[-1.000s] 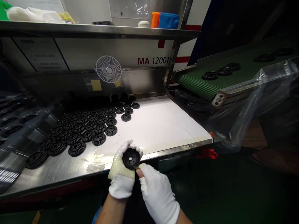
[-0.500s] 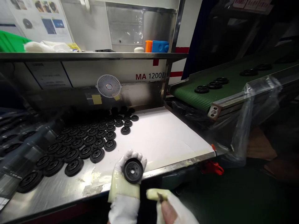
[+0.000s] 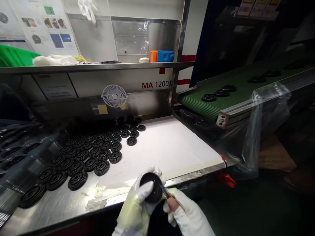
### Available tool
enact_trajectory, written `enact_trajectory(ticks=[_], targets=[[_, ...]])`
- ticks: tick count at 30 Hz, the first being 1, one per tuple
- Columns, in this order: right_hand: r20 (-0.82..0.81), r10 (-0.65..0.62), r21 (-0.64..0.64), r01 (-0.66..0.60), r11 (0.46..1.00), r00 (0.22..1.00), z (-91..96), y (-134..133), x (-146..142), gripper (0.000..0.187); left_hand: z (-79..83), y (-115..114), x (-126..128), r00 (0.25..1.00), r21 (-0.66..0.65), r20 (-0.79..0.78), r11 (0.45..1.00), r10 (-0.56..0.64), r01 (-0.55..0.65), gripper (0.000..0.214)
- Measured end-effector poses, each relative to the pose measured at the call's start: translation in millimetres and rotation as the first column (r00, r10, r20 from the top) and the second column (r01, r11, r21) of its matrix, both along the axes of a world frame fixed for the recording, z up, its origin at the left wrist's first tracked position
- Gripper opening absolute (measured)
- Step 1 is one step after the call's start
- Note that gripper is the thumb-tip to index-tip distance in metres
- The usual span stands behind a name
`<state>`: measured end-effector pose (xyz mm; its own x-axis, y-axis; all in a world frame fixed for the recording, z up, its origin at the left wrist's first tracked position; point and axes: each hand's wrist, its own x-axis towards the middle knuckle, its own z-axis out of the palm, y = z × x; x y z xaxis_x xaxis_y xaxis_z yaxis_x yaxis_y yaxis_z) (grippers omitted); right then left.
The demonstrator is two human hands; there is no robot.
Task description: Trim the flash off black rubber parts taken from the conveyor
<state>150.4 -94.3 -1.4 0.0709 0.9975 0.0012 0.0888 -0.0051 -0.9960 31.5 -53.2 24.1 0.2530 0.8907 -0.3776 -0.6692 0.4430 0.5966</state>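
Note:
My left hand [image 3: 137,205], in a white glove with yellowish tape, is closed round a round black rubber part [image 3: 152,190] just in front of the bench edge. My right hand [image 3: 188,214], also white-gloved, pinches a thin blade-like tool [image 3: 165,191] whose tip touches the part's right rim. Rows of the same black ribbed discs [image 3: 91,154] lie on the steel bench [image 3: 73,200] to the left. A white sheet [image 3: 169,147] covers the bench's right half.
A green conveyor belt [image 3: 197,103] with several black discs runs at the right, clear plastic sheeting [image 3: 261,118] hanging off it. A small white fan [image 3: 114,95] is on the back wall. A shelf [image 3: 98,67] above holds orange and blue items. A red clamp [image 3: 225,179] sits under the bench corner.
My right hand came back up to the part and set the tool's tip against its rim. My left hand turned the part and shifted it right. The view tilted upward.

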Motion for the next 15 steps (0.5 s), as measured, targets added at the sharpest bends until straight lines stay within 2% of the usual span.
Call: enact_trajectory(ticks=[2,4,6,8,11,15], targets=[[0.230,-0.048,0.177,0.006,0.984,0.972,13.0,2.6,8.8,0.037,-1.4,-4.3,-7.5,0.989,0.046,-0.138,0.997,-0.048,0.055,0.036],[0.408,-0.130,0.336,-0.016,0.942,0.904,21.2,3.2,16.2,0.027,-4.1,-6.3,-10.5,0.981,0.076,-0.188,0.994,-0.058,0.073,0.031],[0.507,-0.223,0.461,-0.043,0.887,0.833,24.1,2.4,20.2,0.034,-7.8,-6.0,-9.8,0.985,0.076,-0.171,0.997,-0.015,0.028,0.028],[0.526,-0.302,0.555,-0.052,0.830,0.795,24.5,1.1,20.3,0.037,-12.1,-3.8,-7.4,0.986,0.051,-0.153,0.997,0.071,-0.064,0.035],[0.508,-0.357,0.616,-0.041,0.787,0.784,26.8,-0.6,15.2,0.030,-19.2,0.3,-4.6,0.967,0.041,-0.158,0.980,0.201,-0.196,0.048],[0.552,-0.324,0.579,-0.074,0.812,0.768,35.0,-1.9,7.2,0.021,-27.8,3.0,-5.4,0.956,0.129,-0.134,0.961,0.260,-0.243,0.049]])
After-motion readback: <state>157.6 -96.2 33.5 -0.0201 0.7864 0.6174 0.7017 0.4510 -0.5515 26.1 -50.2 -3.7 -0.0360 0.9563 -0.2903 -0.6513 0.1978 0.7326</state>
